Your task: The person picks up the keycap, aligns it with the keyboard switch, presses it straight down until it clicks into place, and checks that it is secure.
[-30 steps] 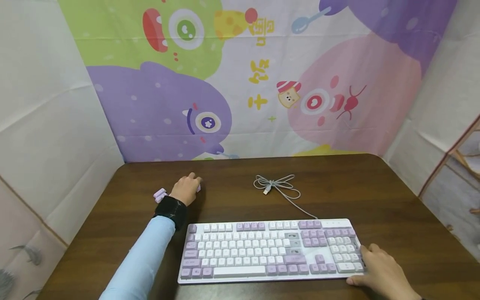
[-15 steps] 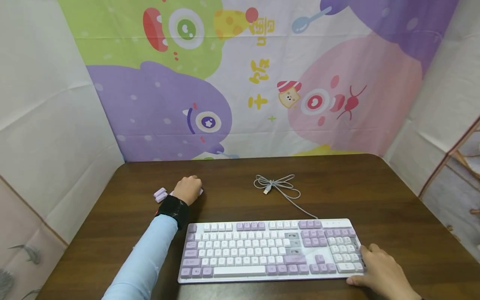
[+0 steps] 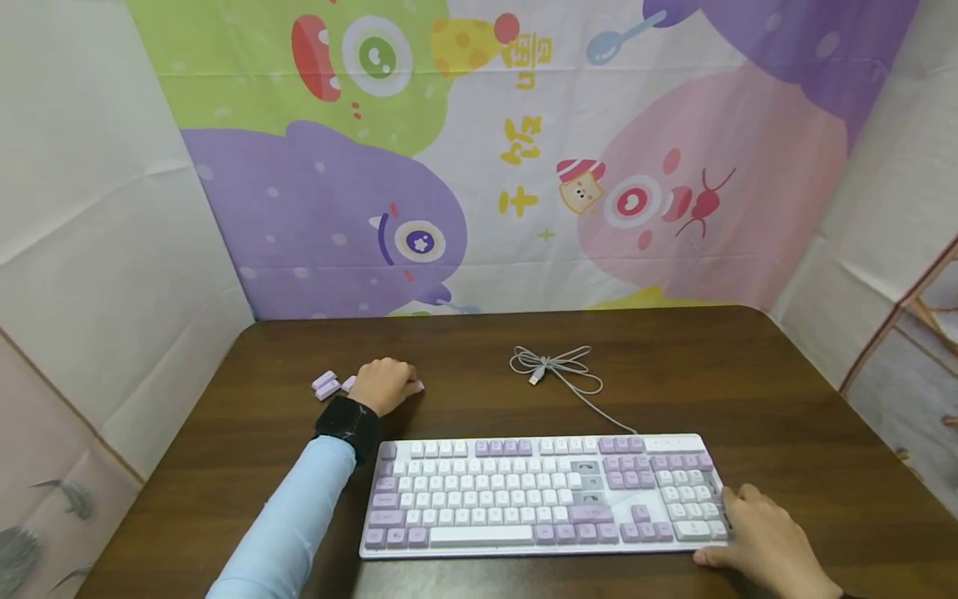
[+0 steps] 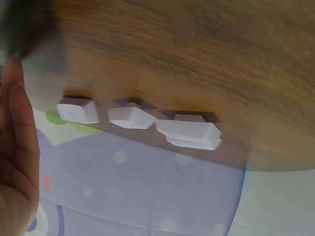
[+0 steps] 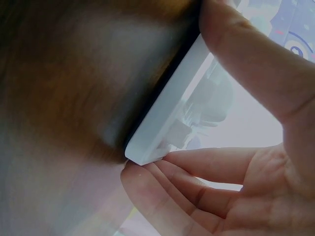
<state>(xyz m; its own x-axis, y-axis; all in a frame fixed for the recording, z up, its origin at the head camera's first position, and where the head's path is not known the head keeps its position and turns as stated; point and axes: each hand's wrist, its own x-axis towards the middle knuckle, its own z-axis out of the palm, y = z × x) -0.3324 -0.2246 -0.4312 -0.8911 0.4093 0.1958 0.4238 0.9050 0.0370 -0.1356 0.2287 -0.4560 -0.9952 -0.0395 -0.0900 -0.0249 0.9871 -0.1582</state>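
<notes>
- Head view: the left hand (image 3: 383,384) lies on the table (image 3: 748,391) behind the keyboard (image 3: 544,492), fingers curled over a loose keycap (image 3: 414,386) just visible at its fingertips. Two more keycaps (image 3: 326,385) lie just left of the wrist. The right hand (image 3: 767,545) grips the right end of the keyboard. A coiled cable (image 3: 555,370) lies behind the keyboard.
- Left wrist view: only here three separate pale keycaps (image 4: 135,118) show in a row on the wood. Whether the fingers pinch one, I cannot tell.
- Right wrist view: only here the grip is plain, thumb (image 5: 246,54) above and fingers (image 5: 182,191) under the keyboard edge (image 5: 167,113).
- Compared with a second ago, the left hand has shifted slightly right.
</notes>
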